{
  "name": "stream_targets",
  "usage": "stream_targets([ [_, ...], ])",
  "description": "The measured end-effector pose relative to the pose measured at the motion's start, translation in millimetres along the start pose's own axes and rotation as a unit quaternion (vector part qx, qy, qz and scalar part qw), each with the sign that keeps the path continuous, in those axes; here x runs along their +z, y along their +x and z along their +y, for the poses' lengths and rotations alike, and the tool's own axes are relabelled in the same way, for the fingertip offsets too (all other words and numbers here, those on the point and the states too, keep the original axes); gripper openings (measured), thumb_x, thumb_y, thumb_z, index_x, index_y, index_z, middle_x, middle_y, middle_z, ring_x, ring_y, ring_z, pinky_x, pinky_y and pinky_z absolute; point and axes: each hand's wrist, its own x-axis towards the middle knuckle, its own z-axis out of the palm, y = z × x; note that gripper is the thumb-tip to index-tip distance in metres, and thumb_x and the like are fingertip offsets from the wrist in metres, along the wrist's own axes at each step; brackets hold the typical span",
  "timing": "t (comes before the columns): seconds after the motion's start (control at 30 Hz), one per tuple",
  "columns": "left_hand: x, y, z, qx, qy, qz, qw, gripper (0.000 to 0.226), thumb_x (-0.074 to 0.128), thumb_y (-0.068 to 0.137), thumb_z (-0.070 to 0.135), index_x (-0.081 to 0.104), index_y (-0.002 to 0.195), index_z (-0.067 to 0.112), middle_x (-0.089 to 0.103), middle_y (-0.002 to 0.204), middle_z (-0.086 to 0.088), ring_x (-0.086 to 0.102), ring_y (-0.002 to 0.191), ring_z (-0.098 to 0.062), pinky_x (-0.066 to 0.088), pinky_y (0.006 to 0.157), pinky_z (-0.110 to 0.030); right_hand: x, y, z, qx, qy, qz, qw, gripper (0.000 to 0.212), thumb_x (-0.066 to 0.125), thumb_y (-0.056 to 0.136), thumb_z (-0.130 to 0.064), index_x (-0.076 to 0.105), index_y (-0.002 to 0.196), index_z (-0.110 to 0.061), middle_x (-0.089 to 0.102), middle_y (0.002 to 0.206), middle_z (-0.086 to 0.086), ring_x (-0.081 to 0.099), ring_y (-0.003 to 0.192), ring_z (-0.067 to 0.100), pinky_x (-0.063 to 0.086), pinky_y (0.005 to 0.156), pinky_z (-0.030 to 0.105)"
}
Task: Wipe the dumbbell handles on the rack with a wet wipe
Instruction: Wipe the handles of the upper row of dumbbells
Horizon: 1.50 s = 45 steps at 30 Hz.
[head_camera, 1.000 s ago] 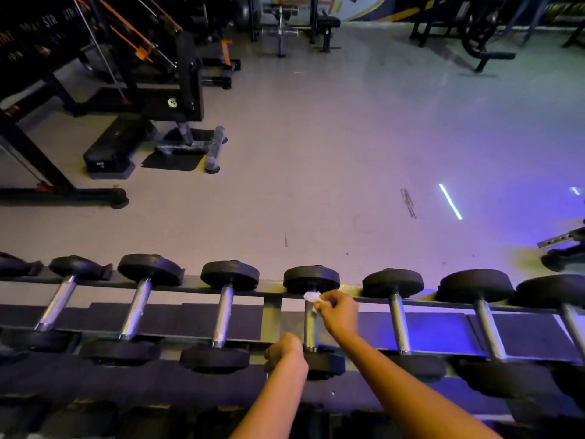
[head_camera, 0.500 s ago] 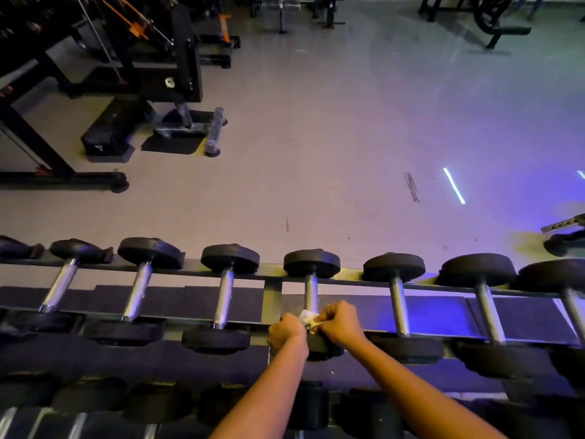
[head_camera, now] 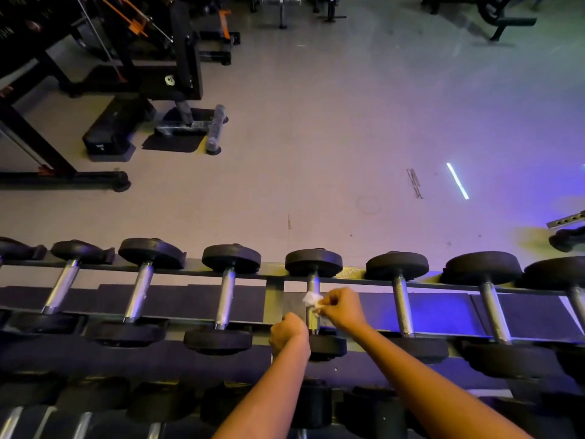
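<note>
Several black dumbbells with chrome handles lie side by side on the top tier of the rack [head_camera: 272,299]. My right hand [head_camera: 343,308] pinches a crumpled white wet wipe [head_camera: 311,301] against the middle of the centre dumbbell's handle [head_camera: 312,285]. My left hand [head_camera: 289,334] is closed into a fist at the near end of that same handle, beside its near black head [head_camera: 327,345]. What the left fingers grip is hidden from me. The far head [head_camera: 313,261] rests on the rack's back rail.
Neighbouring dumbbell handles lie left [head_camera: 225,299] and right [head_camera: 402,304] of the one I touch. A lower tier of dumbbells [head_camera: 158,403] sits beneath my forearms. Beyond the rack is grey gym floor with a black machine frame [head_camera: 133,77] at the far left.
My right hand slid the wipe from the handle's far end down to its near end, then back up to the middle. My left hand stayed at the near end.
</note>
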Motion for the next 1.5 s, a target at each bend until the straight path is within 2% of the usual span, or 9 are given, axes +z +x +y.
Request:
stream_targets([
  [0.23, 5.1, 10.0, -6.5, -0.004, 0.003, 0.005, 1.000, 0.029, 0.041, 0.090, 0.026, 0.059, 0.088, 0.003, 0.057, 0.096, -0.018, 0.058, 0.087, -0.036, 0.052, 0.085, -0.047, 0.8, -22.6, 17.9, -0.001, 0.008, -0.025, 1.000, 0.009, 0.074, 0.080, -0.010, 0.069, 0.074, -0.014, 0.069, 0.081, 0.002, 0.064, 0.080, 0.010, 0.051, 0.068, 0.015],
  [0.43, 5.2, 9.6, -4.5, -0.019, -0.016, 0.003, 1.000, 0.026, 0.042, 0.092, 0.025, 0.055, 0.084, 0.005, 0.054, 0.093, -0.016, 0.059, 0.092, -0.036, 0.052, 0.088, -0.048, -12.6, 7.5, -15.1, -0.021, 0.123, 0.118, 0.985, 0.007, 0.072, 0.084, -0.016, 0.069, 0.080, -0.012, 0.066, 0.074, 0.002, 0.061, 0.071, 0.012, 0.044, 0.060, 0.016],
  [0.6, 3.7, 6.3, -0.5, -0.020, -0.015, 0.000, 1.000, 0.027, 0.043, 0.095, 0.026, 0.047, 0.076, 0.008, 0.048, 0.079, -0.011, 0.053, 0.083, -0.030, 0.052, 0.088, -0.045, 0.1, 21.7, -26.2, -0.030, 0.086, 0.098, 0.991, 0.012, 0.072, 0.084, -0.015, 0.067, 0.074, -0.012, 0.064, 0.071, 0.004, 0.061, 0.068, 0.012, 0.051, 0.066, 0.023],
  [0.7, 5.3, 10.6, -1.1, -0.020, -0.003, -0.005, 1.000, 0.026, 0.043, 0.096, 0.027, 0.050, 0.080, 0.008, 0.042, 0.069, -0.007, 0.052, 0.079, -0.028, 0.052, 0.085, -0.043, 1.1, 13.4, -16.0, -0.016, 0.059, 0.072, 0.996, 0.014, 0.074, 0.081, -0.014, 0.066, 0.071, -0.008, 0.062, 0.069, 0.002, 0.057, 0.065, 0.007, 0.043, 0.060, 0.016],
  [0.87, 8.1, 18.5, -6.2, -0.005, 0.022, 0.002, 1.000, 0.031, 0.041, 0.095, 0.030, 0.058, 0.092, 0.005, 0.051, 0.089, -0.014, 0.055, 0.082, -0.031, 0.053, 0.085, -0.045, 11.6, -15.3, 13.5, 0.030, 0.038, 0.006, 0.999, 0.018, 0.080, 0.075, -0.015, 0.065, 0.065, -0.009, 0.064, 0.068, 0.000, 0.062, 0.071, 0.009, 0.048, 0.062, 0.017],
  [1.03, 4.8, 15.8, -5.1, 0.001, 0.003, -0.001, 1.000, 0.031, 0.043, 0.092, 0.029, 0.059, 0.088, 0.003, 0.058, 0.090, -0.016, 0.057, 0.074, -0.031, 0.055, 0.074, -0.040, 10.3, -19.6, 13.3, 0.021, 0.026, -0.001, 0.999, 0.019, 0.079, 0.074, -0.014, 0.064, 0.062, -0.013, 0.067, 0.073, 0.004, 0.065, 0.075, 0.012, 0.051, 0.065, 0.019],
  [1.1, -0.6, 10.5, -4.7, 0.018, 0.009, -0.016, 1.000, 0.030, 0.043, 0.093, 0.027, 0.058, 0.088, 0.002, 0.056, 0.087, -0.015, 0.053, 0.067, -0.027, 0.050, 0.065, -0.036, 8.4, -22.3, 11.2, 0.014, 0.030, 0.002, 0.999, 0.016, 0.078, 0.075, -0.011, 0.066, 0.065, -0.010, 0.068, 0.075, 0.007, 0.065, 0.076, 0.014, 0.054, 0.067, 0.020],
  [1.27, -14.4, 10.1, -8.6, 0.179, 0.161, -0.092, 0.966, 0.032, 0.042, 0.098, 0.026, 0.064, 0.104, 0.004, 0.062, 0.104, -0.015, 0.054, 0.085, -0.026, 0.042, 0.072, -0.030, 6.2, -44.5, 8.2, 0.000, 0.068, 0.050, 0.996, 0.012, 0.075, 0.077, -0.012, 0.064, 0.071, -0.009, 0.068, 0.076, 0.005, 0.066, 0.075, 0.012, 0.055, 0.068, 0.021],
  [1.5, -41.6, -15.7, -29.2, 0.345, 0.208, -0.132, 0.906, 0.024, 0.046, 0.099, 0.019, 0.064, 0.087, 0.010, 0.062, 0.092, -0.009, 0.053, 0.081, -0.019, 0.039, 0.069, -0.027, -10.7, -82.3, 12.7, 0.001, 0.214, 0.135, 0.967, 0.013, 0.074, 0.072, 0.000, 0.063, 0.069, -0.007, 0.067, 0.071, 0.008, 0.065, 0.071, 0.021, 0.053, 0.062, 0.025],
])
